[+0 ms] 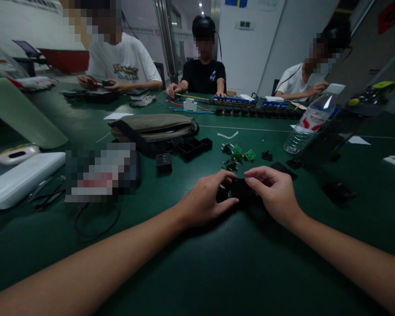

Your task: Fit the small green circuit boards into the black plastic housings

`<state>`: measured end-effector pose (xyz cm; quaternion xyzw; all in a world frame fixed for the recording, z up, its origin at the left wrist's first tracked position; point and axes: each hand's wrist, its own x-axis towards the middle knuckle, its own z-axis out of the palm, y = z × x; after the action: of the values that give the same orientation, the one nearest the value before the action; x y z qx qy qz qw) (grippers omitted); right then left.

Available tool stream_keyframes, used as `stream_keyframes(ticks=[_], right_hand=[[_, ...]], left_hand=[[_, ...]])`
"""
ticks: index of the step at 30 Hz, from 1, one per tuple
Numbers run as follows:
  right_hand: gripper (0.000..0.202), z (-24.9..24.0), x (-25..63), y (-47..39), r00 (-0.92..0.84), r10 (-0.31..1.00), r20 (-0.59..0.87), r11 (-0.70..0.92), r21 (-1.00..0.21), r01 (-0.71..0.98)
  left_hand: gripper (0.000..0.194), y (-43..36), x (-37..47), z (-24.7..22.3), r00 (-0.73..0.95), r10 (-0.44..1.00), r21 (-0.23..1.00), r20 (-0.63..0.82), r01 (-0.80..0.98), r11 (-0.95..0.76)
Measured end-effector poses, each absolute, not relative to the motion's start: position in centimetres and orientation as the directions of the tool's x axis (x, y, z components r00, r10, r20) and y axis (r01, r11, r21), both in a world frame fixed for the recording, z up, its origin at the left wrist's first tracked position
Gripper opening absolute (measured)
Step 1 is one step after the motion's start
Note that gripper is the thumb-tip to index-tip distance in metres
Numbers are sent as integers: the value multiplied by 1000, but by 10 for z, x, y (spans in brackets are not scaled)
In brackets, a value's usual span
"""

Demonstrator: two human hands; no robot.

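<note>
Between my hands is a small black plastic part [241, 188], just above the green table [197, 263]. My left hand [209, 195] grips its left side between thumb and fingers. The thumb and fingers of my right hand [274, 191] are closed on its right side. Small green circuit boards [237, 153] lie just beyond my hands. A flat black piece [284, 170] is partly behind my right hand, and a smaller black piece [267, 155] lies farther back. A black box-shaped part [163, 162] stands to the left of the boards.
A grey-green bag [158, 126] lies behind black open housings [191, 147]. At the left are a white device [26, 180] and cables. A clear bottle [312, 118] and a dark bottle [342, 125] stand at the right. Three people sit across the table, near wires and blue-black strips [235, 102].
</note>
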<state>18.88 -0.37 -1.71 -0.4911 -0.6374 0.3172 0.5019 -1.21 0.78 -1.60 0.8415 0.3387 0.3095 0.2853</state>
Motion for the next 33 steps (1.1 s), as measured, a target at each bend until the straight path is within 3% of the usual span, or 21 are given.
stream_keyframes(ticks=[4,18,27,33], right_hand=[[11,-19,185,-4,-3,954,298,284,-905,315],[13,-24,188,0,-150,919,366,394,-821,413],[11,-17,197,-6,-334,791,513,611,-631,478],[10,-19,203,-11,-346,789,508,610,-583,536]], left_hand=[[41,8,-12,-17,580,748,696,323,390,-603],[28,9,-13,-17,598,720,629,353,418,-656],[20,8,-14,-16,599,723,618,343,436,-654],[19,10,-15,-18,629,688,587,362,420,-692]])
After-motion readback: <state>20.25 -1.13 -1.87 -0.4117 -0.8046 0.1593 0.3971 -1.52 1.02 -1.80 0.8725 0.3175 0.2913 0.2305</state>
